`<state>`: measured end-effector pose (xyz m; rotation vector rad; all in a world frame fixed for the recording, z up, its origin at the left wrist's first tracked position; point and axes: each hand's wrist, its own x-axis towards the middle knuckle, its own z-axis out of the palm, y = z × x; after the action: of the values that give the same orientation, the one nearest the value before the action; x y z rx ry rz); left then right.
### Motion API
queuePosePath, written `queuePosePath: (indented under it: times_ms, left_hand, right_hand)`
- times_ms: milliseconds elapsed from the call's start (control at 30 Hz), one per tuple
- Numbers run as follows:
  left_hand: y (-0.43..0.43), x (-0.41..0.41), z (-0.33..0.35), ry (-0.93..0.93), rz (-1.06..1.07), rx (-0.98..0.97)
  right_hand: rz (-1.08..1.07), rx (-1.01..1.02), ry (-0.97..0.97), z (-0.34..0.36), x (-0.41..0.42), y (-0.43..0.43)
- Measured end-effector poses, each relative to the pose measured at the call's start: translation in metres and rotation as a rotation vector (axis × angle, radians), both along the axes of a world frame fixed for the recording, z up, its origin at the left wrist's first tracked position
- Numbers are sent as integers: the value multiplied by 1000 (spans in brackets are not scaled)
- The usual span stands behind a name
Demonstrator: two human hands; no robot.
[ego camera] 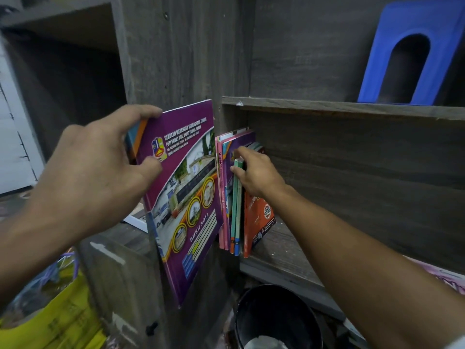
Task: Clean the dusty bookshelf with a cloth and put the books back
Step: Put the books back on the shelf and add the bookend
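Left hand [100,167] grips the purple Buku Nota notebook [186,197] by its top corner, tilted before the grey wood-grain bookshelf [191,59]. Right hand [254,172], well apart, pinches the teal-spined books [237,197] standing at the lower shelf's [284,248] left end, an orange book [256,217] leaning beside them. I see a blue bookend [407,46] above and a black bucket [276,316] below.

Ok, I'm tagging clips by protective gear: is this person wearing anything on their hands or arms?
No gloves: the left hand and right hand are bare, with no ring, watch or bracelet visible. The left forearm and right forearm are uncovered too. A pale strip at the bottom right corner may be a sleeve edge; it is too little to tell.
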<state>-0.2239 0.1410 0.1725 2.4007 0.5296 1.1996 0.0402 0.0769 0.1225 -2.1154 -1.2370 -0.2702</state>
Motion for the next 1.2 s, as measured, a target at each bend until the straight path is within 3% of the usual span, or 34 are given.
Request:
queuePosePath:
  times_ms: [267,800,967,1200]
  left_hand:
    - [-4,10,5,10,34,107]
    - [24,145,-49,38,-116,-65]
    - [30,158,-70,110,-145,-58]
    - [33,154,-89,193,-265,-235]
  right_hand:
    - [-16,49,127,3,9,-27]
    - [-32,171,184,-10,12,-36]
    - [-22,210,194,-15,14,-34]
    - [18,251,199,-16,12,-31]
